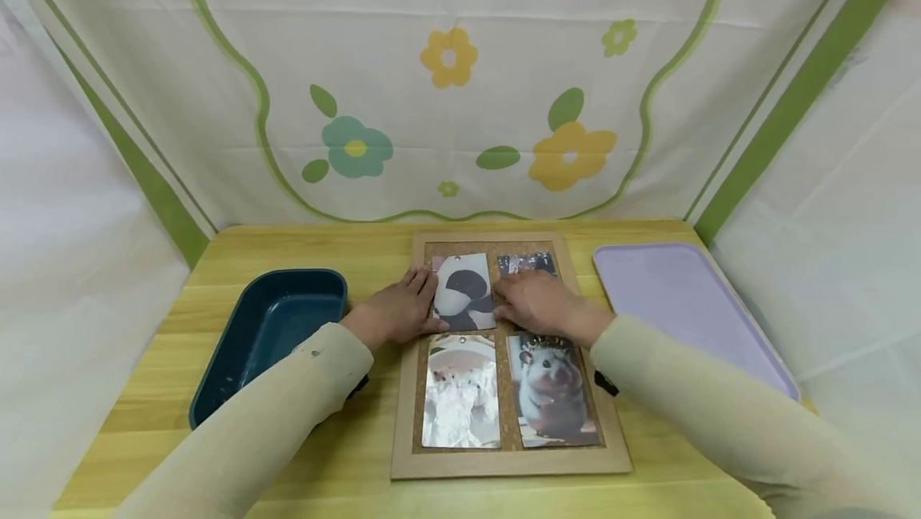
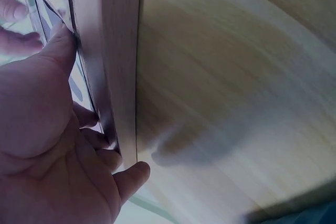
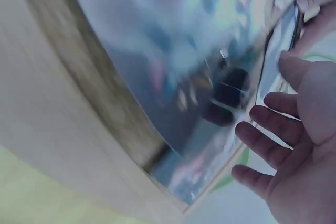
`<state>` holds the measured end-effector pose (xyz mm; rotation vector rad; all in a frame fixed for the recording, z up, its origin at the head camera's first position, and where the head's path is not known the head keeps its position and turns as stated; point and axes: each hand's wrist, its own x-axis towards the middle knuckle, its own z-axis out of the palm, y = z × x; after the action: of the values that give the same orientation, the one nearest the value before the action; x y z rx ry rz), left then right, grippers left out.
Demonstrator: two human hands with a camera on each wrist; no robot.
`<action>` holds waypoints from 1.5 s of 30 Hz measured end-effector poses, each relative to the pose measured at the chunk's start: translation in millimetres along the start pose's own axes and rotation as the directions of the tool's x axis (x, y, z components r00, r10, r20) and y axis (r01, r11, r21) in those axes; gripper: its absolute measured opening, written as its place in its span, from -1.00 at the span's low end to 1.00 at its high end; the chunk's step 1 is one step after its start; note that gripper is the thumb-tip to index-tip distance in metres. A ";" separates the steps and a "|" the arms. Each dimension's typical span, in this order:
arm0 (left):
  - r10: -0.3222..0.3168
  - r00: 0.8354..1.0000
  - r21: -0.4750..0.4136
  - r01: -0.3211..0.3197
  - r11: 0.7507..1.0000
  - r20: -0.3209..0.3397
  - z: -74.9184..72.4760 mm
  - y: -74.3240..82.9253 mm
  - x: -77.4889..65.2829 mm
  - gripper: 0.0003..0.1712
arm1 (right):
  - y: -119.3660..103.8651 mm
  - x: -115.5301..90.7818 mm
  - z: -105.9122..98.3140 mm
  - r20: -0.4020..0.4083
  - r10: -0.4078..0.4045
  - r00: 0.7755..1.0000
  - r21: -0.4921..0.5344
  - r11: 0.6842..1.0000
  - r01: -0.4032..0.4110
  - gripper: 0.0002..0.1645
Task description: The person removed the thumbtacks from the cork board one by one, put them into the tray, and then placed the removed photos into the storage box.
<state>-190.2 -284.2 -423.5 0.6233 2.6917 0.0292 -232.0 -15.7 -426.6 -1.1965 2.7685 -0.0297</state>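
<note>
A wood-framed cork board [image 1: 511, 465] lies on the table with photos in two rows. My left hand [image 1: 399, 307] rests at the left edge of a panda photo [image 1: 464, 289], its thumb touching near the lower corner. On the photo's other side, my right hand [image 1: 536, 303] touches the right edge with its fingertips, fingers loosely extended in the right wrist view. That hand partly covers a dark photo [image 1: 527, 263] at upper right. Below are a shiny photo of small animals [image 1: 462, 395] and a hamster photo [image 1: 552, 395]. A pin [image 1: 463, 340] shows atop the shiny photo.
A dark teal tray [image 1: 288, 319] stands left of the board, partly behind the left sleeve. At right lies a flat lilac tray [image 1: 669, 303], partly behind the right sleeve. A flowered cloth [image 1: 446, 119] hangs behind the wooden table [image 1: 360, 495].
</note>
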 end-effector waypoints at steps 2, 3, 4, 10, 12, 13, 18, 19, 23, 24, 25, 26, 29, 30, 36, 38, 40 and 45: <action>0.000 1.000 -0.003 0.000 1.000 0.000 0.0 0.3 0.4 0.08 | 5.1 6.1 -6.3 -0.033 -0.016 0.999 -0.033 0.999 0.015 -0.50; -0.002 1.000 -0.008 0.002 1.000 0.001 0.1 0.4 0.1 0.08 | 7.6 9.6 -8.7 -0.053 -0.025 0.998 -0.046 0.999 0.022 -0.54; -0.004 1.000 -0.006 0.004 1.000 0.004 0.2 0.5 0.0 0.09 | 9.9 12.9 -10.9 -0.077 -0.035 0.996 -0.061 0.998 0.031 -0.58; -0.005 1.000 -0.033 0.005 0.999 0.006 2.3 3.0 -0.9 0.09 | 21.9 33.0 -16.6 -0.224 -0.142 0.964 -0.187 0.977 0.101 -0.75; -0.007 1.000 -0.036 0.007 0.999 0.005 2.7 4.5 -1.4 0.08 | 24.9 39.0 -16.9 -0.238 -0.184 0.954 -0.252 0.960 0.122 -0.76; -0.008 1.000 -0.038 0.008 0.999 0.004 2.3 5.6 -1.9 0.08 | 26.2 42.0 -17.0 -0.234 -0.204 0.951 -0.286 0.949 0.133 -0.75; -0.014 1.000 -0.019 0.014 1.000 -0.006 1.3 11.5 -3.1 0.08 | 30.4 55.1 -17.9 -0.181 -0.291 0.939 -0.445 0.876 0.186 -0.59; -0.014 1.000 -0.018 0.014 1.000 -0.007 0.8 13.0 -3.3 0.08 | 31.0 57.5 -18.1 -0.172 -0.302 0.938 -0.460 0.866 0.195 -0.55; -0.020 1.000 -0.013 0.020 1.000 0.001 -1.1 18.9 -3.8 0.08 | 33.0 66.2 -18.8 -0.169 -0.359 0.918 -0.493 0.837 0.237 -0.61; -0.023 1.000 -0.012 0.023 1.000 0.004 -1.4 20.0 -3.8 0.08 | 33.7 68.6 -18.6 -0.176 -0.375 0.910 -0.498 0.831 0.247 -0.70; -0.026 1.000 -0.016 0.026 1.000 0.006 -1.6 21.1 -3.8 0.08 | 34.6 70.6 -18.3 -0.186 -0.396 0.899 -0.505 0.824 0.259 -0.77; -0.028 1.000 -0.019 0.028 0.999 0.008 -1.2 21.8 -3.7 0.09 | 35.3 72.7 -18.1 -0.192 -0.417 0.888 -0.515 0.813 0.271 -0.83; -0.038 0.999 -0.032 0.039 0.999 0.013 -0.6 23.9 -3.7 0.09 | 37.9 79.4 -16.5 -0.204 -0.478 0.854 -0.539 0.784 0.309 -0.88; -0.044 0.999 -0.034 0.045 0.998 0.017 -0.4 24.4 -3.7 0.09 | 38.5 81.8 -16.0 -0.201 -0.495 0.845 -0.550 0.771 0.321 -0.89; -0.071 0.997 -0.044 0.073 0.996 0.029 0.0 26.3 -4.7 0.10 | 40.5 98.3 -13.6 -0.126 -0.588 0.799 -0.624 0.673 0.397 -0.85; -0.074 0.997 -0.043 0.076 0.996 0.032 0.9 26.7 -4.8 0.10 | 41.6 103.0 -12.4 -0.096 -0.629 0.772 -0.656 0.623 0.426 -0.81; -0.078 0.996 -0.048 0.079 0.996 0.032 1.3 27.6 -5.1 0.09 | 43.0 107.1 -11.2 -0.069 -0.674 0.736 -0.671 0.577 0.466 -0.79; -0.069 0.997 -0.062 0.071 0.996 0.033 1.3 32.1 -2.8 0.09 | 49.8 113.3 -7.5 -0.050 -0.778 0.626 -0.682 0.485 0.548 -0.79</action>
<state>-173.9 -256.6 -420.4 0.5057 2.6698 0.0847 -345.9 -64.1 -434.6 -2.6668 2.3609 0.7111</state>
